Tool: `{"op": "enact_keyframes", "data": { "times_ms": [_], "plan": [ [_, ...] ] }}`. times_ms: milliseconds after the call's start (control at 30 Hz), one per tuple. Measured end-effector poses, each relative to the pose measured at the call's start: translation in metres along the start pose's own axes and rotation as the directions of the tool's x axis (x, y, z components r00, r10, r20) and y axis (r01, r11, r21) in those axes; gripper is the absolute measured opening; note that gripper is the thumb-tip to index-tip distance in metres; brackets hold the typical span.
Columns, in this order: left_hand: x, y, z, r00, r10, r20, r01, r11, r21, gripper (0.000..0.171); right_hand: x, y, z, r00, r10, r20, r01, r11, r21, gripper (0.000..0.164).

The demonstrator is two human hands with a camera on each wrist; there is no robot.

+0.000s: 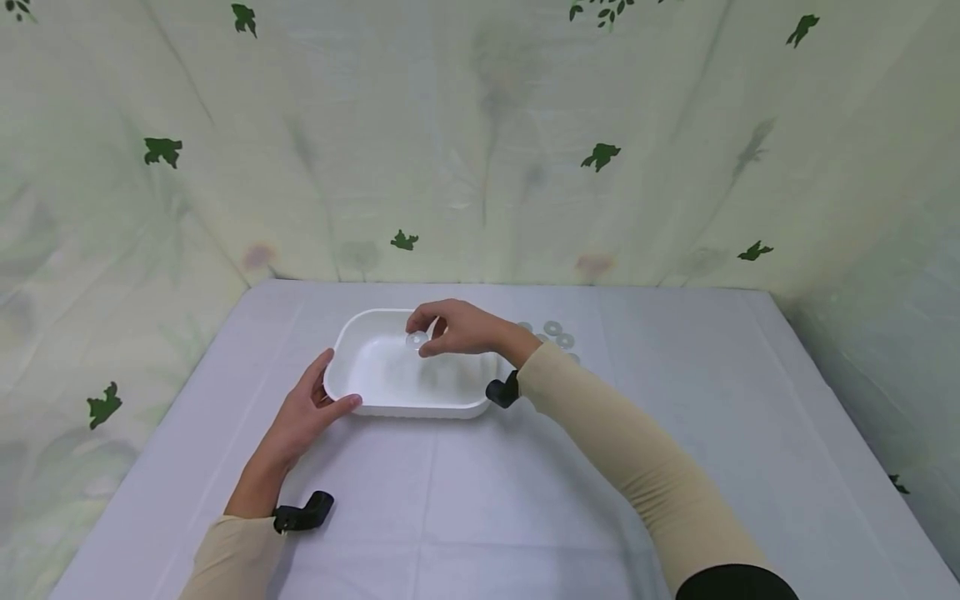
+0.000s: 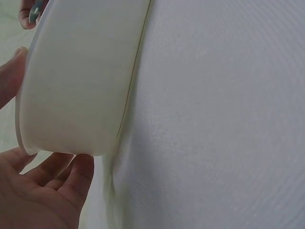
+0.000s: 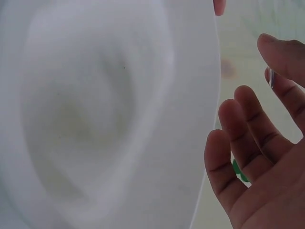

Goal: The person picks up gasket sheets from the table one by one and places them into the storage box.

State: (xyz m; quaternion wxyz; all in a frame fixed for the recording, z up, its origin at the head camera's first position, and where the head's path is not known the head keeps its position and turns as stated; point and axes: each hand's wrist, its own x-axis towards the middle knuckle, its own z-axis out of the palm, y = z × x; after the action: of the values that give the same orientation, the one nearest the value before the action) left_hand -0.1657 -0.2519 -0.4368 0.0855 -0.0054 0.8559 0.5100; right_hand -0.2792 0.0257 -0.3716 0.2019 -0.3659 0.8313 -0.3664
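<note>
A white plastic tub (image 1: 408, 411), oblong with rounded corners, sits on the cloth-covered table. My left hand (image 1: 303, 417) grips its left end, thumb at the front rim and fingers against the side wall (image 2: 62, 109). Above the tub, my right hand (image 1: 465, 327) pinches a small flat grey washer (image 1: 417, 340) between thumb and fingertips. From the right wrist, the washer (image 3: 272, 78) shows edge-on, while the other fingers are spread and loosely bent. Several similar washers (image 1: 552, 328) lie on the table beyond the right wrist, partly hidden by it.
White cloth (image 1: 480, 500) covers the table. A pale curtain (image 1: 450, 150) with green leaf shapes hangs behind the table's back edge. Each wrist carries a black camera mount (image 1: 303, 512).
</note>
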Motion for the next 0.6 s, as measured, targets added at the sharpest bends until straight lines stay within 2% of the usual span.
{"op": "enact_keyframes", "data": {
  "times_ms": [167, 600],
  "plan": [
    [0.000, 0.001, 0.001, 1.000, 0.015, 0.006, -0.015, 1.000, -0.025, 0.103, -0.003, 0.002, -0.003, 0.999, 0.029, -0.019, -0.029, 0.999, -0.014, 0.049],
    [0.001, 0.002, 0.002, 1.000, 0.014, 0.012, -0.013, 0.999, -0.033, 0.103, -0.032, 0.026, -0.038, 0.992, 0.085, -0.091, -0.090, 0.994, -0.055, 0.045]
  ]
}}
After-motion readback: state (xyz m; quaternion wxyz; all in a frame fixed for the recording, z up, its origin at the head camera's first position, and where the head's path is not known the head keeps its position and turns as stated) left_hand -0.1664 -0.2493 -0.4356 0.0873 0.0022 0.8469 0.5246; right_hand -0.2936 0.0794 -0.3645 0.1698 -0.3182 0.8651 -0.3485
